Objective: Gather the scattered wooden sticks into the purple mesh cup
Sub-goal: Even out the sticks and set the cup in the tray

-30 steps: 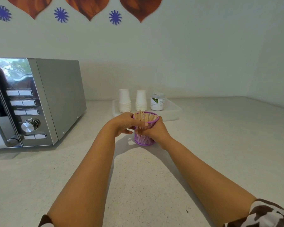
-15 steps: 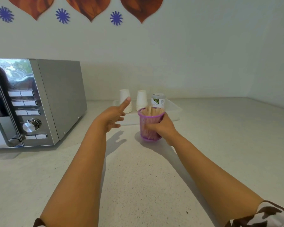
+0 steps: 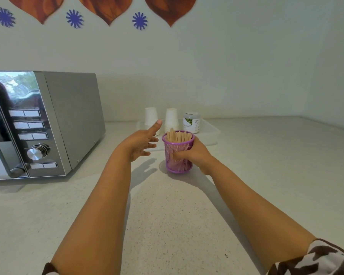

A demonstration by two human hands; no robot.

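The purple mesh cup (image 3: 174, 147) stands upright on the pale counter, a little right of centre. Several wooden sticks (image 3: 178, 135) stand packed inside it, their tips just above the rim. My right hand (image 3: 195, 153) is wrapped around the cup's right side, fingers across the mesh. My left hand (image 3: 141, 143) hovers just left of the cup, apart from it, fingers spread and holding nothing. No loose sticks show on the counter.
A silver microwave (image 3: 48, 124) fills the left side. Behind the cup a white tray (image 3: 211, 133) holds two stacks of white paper cups (image 3: 171, 120) and a small labelled jar (image 3: 191, 122). The wall rises right behind the tray.
My left hand has let go of the cup's rim and drawn back to the left with fingers open. My right hand has kept its hold on the cup.
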